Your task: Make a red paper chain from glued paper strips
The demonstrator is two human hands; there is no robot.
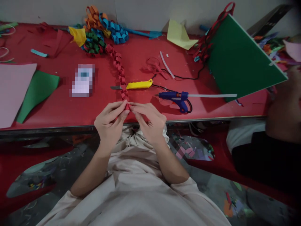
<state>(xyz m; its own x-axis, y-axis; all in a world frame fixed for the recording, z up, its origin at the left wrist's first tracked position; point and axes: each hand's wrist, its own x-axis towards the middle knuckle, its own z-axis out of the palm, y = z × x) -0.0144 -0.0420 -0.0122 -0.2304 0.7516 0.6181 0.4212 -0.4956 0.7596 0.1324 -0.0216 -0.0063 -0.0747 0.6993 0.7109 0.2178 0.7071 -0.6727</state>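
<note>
Red paper chain [121, 74]: left hand [110, 119] and right hand [151, 121] pinch its end link [127, 106] between fingertips. Press evenly without crushing it; avoid the cutter [139, 84] just beyond the grip.

The loose short-sleeved shirt [141, 194] is probably pale beige.

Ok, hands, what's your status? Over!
Left hand, right hand: both pinching red paper chain. Yellow cutter lying under chain. Blue glue gun near right hand.

On the table [58, 110], the paper chain [120, 69] crosses over the cutter [139, 84] — glue gun [175, 96] right, board [242, 59] farther right.
</note>
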